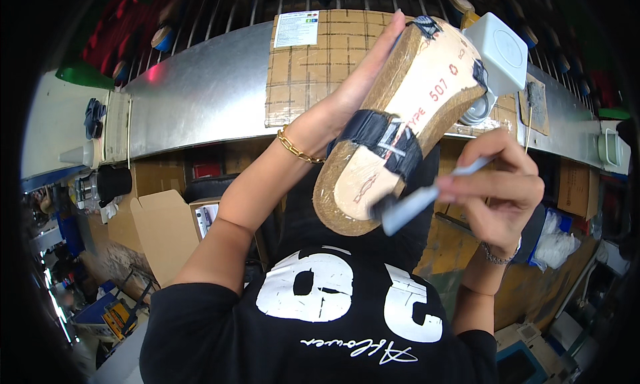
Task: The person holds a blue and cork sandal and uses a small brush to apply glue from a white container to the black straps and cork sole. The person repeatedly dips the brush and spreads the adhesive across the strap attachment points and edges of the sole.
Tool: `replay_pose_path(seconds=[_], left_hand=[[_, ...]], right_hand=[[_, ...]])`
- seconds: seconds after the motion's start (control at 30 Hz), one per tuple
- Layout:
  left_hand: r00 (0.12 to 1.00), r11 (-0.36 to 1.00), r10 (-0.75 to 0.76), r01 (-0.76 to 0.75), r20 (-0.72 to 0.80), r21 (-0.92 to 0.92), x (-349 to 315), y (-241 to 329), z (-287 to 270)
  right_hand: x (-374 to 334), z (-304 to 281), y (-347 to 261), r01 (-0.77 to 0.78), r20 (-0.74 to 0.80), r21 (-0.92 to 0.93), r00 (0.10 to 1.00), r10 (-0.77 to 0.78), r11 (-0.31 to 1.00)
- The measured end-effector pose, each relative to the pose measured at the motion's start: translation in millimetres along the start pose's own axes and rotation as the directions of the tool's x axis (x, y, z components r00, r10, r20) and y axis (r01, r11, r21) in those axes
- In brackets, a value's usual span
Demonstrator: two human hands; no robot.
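My left hand [370, 74] grips an unfinished sandal [440, 84], held tilted with its underside up; most of the fingers are hidden behind it. A pale insole with red printed marks and a brown fibrous border covers this side. Black strap ends [403, 151] are folded over it at the middle and near the far end. In my right hand [503, 184], pinched between thumb and fingers, is a light blue brush [413, 207], blurred by motion. Its dark bristle end is at the near right edge of the underside; whether it touches cannot be made out.
A flattened cardboard piece [293, 84] lies on the metal bench [200, 84]. A white square container [503, 47] stands behind the sandal, right of it. Metal rails with rollers run along the far side. An open cardboard box [160, 231] is below the bench, left.
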State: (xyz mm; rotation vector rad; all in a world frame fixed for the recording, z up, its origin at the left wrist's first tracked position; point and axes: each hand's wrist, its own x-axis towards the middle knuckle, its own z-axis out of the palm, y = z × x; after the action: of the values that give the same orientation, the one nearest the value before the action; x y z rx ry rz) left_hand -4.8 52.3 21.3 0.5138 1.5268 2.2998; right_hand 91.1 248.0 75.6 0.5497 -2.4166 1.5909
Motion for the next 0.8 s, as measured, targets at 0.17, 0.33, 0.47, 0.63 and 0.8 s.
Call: replay_pose_path(seconds=[0.17,0.33,0.47,0.63,0.8], left_hand=[[1.0,1.0,-0.021,0.021,0.004,-0.002,-2.8,1.0,1.4],[0.999,0.999,-0.048,0.048,0.002,-0.009,-5.7,2.5,1.8],[0.997,0.997,-0.08,0.08,-0.006,-0.013,-7.2,4.4,4.3],[0.993,0.993,-0.115,0.114,-0.023,-0.033,-3.6,6.2,4.3],[0.971,0.963,-0.232,0.223,-0.048,-0.154,-10.8,9.4,-3.8]], right_hand=[[0.5,-3.3,3.4,0.064,0.06,0.029,0.996,-0.066,0.997],[-0.8,-9.0,2.4,0.11,0.123,0.058,0.986,-0.117,0.992],[-5.2,-6.7,11.4,0.091,0.126,0.021,0.988,-0.093,0.996],[7.1,0.9,-1.8,0.034,-0.026,0.069,0.999,-0.032,0.997],[73.1,-5.7,55.1,0.098,-0.423,-0.405,0.861,-0.281,0.909]])
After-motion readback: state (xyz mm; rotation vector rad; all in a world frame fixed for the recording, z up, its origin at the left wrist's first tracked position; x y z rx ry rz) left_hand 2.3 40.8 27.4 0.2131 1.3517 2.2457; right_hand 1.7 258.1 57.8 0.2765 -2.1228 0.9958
